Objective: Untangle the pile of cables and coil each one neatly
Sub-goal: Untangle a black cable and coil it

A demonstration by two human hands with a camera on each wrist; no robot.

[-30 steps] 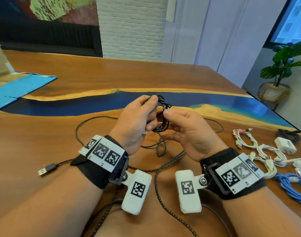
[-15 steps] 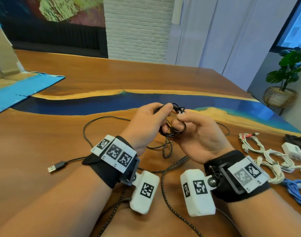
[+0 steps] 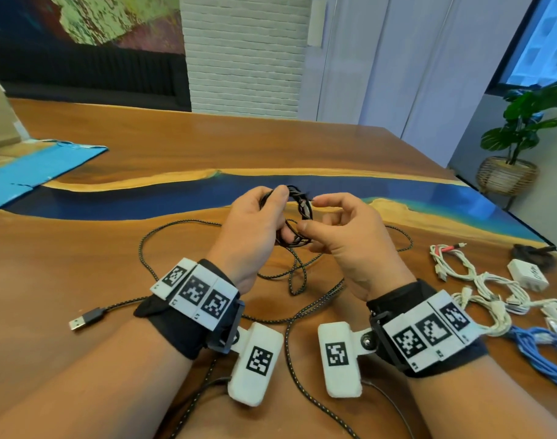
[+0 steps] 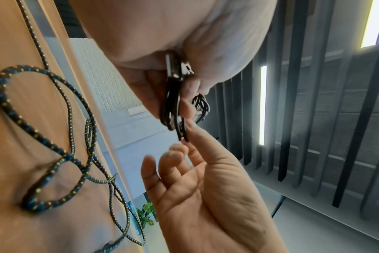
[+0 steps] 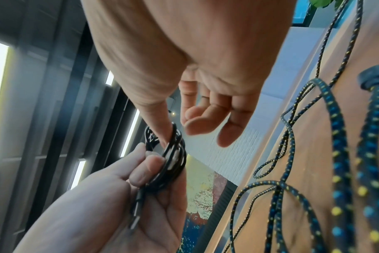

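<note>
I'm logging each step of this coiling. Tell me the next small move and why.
Probably set the black coil down at the right by the white cables: the left hand grips it already wound, the right hand only touches it, and the braided cable lies loose on the table.

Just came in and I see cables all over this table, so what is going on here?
A person is coiling cables. The left hand grips a small black cable coil held above the wooden table, while the right hand touches it with the thumb, its other fingers loosely open. A long braided cable lies loose beneath. White cable bundles and a blue cable lie at the right.
</note>
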